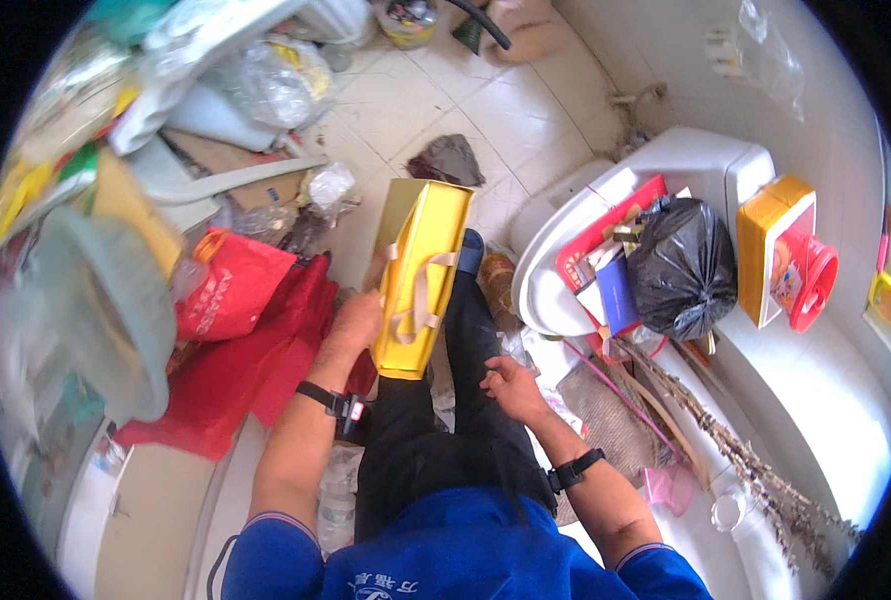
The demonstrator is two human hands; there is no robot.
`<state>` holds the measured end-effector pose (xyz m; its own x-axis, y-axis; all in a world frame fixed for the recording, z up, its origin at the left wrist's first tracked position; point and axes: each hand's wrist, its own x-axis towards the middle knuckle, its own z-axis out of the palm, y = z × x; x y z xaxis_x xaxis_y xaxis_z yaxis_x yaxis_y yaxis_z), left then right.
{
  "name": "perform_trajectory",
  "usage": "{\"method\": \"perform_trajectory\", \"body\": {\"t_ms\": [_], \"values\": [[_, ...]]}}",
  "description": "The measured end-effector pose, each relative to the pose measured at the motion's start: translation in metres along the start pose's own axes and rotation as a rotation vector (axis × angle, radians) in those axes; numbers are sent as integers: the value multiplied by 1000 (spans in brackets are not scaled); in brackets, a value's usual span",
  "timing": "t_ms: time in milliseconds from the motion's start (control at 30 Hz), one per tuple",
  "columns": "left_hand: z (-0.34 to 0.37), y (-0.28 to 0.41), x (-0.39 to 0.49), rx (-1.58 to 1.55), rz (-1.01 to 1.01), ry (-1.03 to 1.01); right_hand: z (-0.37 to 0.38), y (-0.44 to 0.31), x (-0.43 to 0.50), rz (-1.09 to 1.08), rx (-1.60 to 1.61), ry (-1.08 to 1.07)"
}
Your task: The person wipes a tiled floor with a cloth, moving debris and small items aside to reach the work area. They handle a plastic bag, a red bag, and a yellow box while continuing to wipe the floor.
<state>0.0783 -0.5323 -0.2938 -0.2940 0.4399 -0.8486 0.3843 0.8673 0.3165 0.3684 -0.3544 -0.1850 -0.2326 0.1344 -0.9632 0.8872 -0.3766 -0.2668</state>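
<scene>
A yellow cardboard gift box (415, 277) with beige ribbon handles is held up above my legs. My left hand (361, 319) grips its left side near the lower end, with the fingers partly hidden behind the box. To the right of the box, my right hand (507, 386) holds nothing, its fingers loosely curled and apart. Red cloth-like bags (288, 322) lie to the left of my left hand. On the right, a black plastic bag (685, 270), a blue booklet (616, 296) and red packaging rest on a white toilet (543, 292).
A yellow-and-red box (775, 251) stands on the toilet's tank side. Dry branches (723, 439) lean at lower right. A greenish plastic basin (107, 307), cardboard (228, 169) and clear plastic bags (280, 86) are heaped at left. A grey rag (449, 159) lies on the tiled floor.
</scene>
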Motion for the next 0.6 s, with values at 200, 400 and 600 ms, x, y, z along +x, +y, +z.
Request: {"method": "perform_trajectory", "body": {"t_ms": [200, 400, 600], "values": [[-10, 45, -114, -392, 179, 207, -32, -49, -42, -210, -329, -15], [-2, 85, -216, -740, 41, 139, -64, -119, -97, -425, -395, -54], [31, 78, -290, -1305, -98, 58, -49, -159, -110, -384, -565, -141]]}}
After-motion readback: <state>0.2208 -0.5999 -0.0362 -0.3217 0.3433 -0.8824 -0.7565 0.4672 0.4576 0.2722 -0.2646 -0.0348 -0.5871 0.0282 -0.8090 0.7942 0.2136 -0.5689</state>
